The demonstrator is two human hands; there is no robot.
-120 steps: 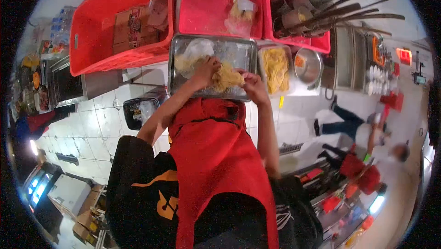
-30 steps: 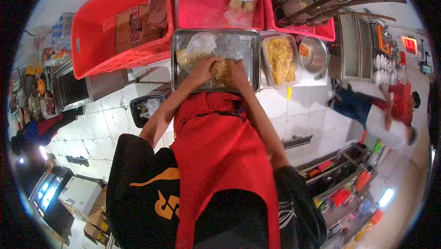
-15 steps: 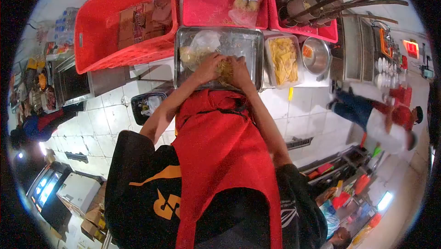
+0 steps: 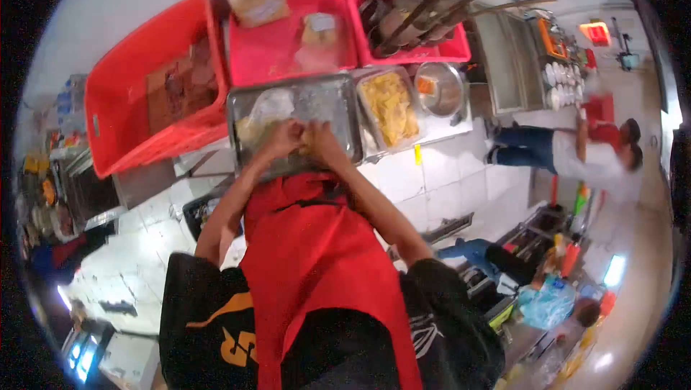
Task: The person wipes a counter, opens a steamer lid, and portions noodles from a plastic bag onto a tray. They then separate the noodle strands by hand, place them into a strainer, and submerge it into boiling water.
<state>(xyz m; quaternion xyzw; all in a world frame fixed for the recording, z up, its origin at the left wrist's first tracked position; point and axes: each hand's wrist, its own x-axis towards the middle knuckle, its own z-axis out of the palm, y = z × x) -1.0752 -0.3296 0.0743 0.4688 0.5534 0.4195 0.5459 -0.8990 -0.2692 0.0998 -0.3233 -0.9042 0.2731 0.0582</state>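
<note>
My left hand [image 4: 285, 139] and my right hand [image 4: 324, 143] are close together over the front of a metal tray [image 4: 353, 113]. Curled and partly blurred, the fingers of both hands grip a small yellowish clump of noodles [image 4: 306, 147], mostly covered by them. Beside my left hand, in the tray, lies a clear plastic bag [image 4: 272, 106] with more pale yellow noodles [image 4: 249, 131] against it. Loose crumbs are scattered on the tray's bottom.
Right of the tray stand a plastic container of yellow sheets [image 4: 389, 106] and a metal pot [image 4: 440, 95]. Behind are a pink crate [image 4: 245, 59] with bagged noodles [image 4: 320, 30], a red crate [image 4: 108, 102], and a crate with long-handled strainers [image 4: 432, 8]. Several people are farther off.
My view has turned, so the tray and crates sit further left and lower. Both hands remain together over the tray, slightly raised, still around the noodles.
</note>
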